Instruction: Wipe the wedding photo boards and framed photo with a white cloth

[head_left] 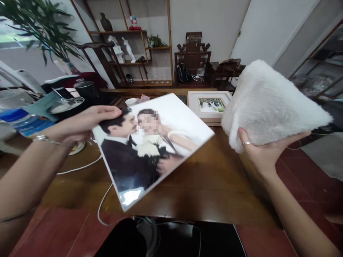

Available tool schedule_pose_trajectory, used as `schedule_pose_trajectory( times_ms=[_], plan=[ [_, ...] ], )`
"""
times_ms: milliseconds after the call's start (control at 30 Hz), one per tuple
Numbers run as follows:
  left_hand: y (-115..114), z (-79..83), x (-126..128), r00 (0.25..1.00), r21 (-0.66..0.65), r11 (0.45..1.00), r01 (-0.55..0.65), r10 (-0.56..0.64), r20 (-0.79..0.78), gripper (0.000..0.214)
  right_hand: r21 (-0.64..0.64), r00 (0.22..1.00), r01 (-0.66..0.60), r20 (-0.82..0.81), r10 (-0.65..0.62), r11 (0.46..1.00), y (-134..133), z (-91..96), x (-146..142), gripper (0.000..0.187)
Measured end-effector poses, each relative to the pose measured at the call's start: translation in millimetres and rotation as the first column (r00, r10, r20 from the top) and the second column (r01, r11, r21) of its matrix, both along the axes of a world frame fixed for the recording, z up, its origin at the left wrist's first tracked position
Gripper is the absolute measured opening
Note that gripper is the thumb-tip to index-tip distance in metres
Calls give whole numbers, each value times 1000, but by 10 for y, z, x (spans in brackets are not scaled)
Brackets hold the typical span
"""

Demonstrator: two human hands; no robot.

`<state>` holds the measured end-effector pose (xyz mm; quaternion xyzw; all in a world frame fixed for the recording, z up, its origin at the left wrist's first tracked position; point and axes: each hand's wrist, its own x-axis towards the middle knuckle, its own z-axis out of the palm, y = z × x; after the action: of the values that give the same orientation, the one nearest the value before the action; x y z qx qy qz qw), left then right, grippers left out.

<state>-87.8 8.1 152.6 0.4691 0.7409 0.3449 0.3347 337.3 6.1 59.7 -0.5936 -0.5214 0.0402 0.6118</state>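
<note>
My left hand (93,119) grips the upper left corner of a glossy wedding photo panel (150,167), thumb on its front face. The panel is tilted in the air above the wooden table (209,192), and glare shows at its lower corner. On the right, my right hand (268,153) is closed around the lower edge of a fluffy white cloth (270,100), raised above the table's right side. Most of the fingers are hidden behind the cloth. Between the two, farther back, a white picture frame (194,101) with a small photo lies on the table.
A blue-capped bottle (25,121), a dark pot (86,91) and a glass-lidded pan (65,107) crowd the table's left. A white cable (80,168) trails over the table edge. Behind stand a display shelf (158,84) and a carved wooden chair (193,53).
</note>
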Motion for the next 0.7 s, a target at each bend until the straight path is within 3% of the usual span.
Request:
schedule_pose_trajectory(
  times_ms=[33, 100, 233, 367, 533, 600, 700],
  plan=[
    [-5, -58, 66, 981, -56, 986, 159, -151, 122, 39, 14, 1000, -2, -19, 2, 1000, 9, -17, -6, 133],
    [-4, -172, 210, 914, -94, 921, 377, -353, 200, 45, 37, 986, -106, -124, 110, 994, 35, -61, 12, 132],
    [51, -397, 449, 780, -121, 782, 612, -570, 260, 44, 126, 874, -299, -361, 325, 946, 97, -114, 40, 114],
    [158, -603, 561, 689, -108, 691, 715, -669, 280, 39, 61, 787, -406, -484, 382, 912, 74, -107, 3, 97],
    [302, -778, 696, 614, -84, 621, 779, -729, 303, 36, -9, 678, -532, -604, 419, 847, -10, -64, -87, 86],
    [383, -845, 767, 593, -72, 599, 797, -756, 276, 36, -51, 622, -605, -654, 431, 795, -13, -53, -185, 84],
    [541, -967, 877, 587, -1, 590, 807, -803, 101, 38, -98, 560, -716, -671, 485, 691, 11, -72, -400, 86]
  ],
)
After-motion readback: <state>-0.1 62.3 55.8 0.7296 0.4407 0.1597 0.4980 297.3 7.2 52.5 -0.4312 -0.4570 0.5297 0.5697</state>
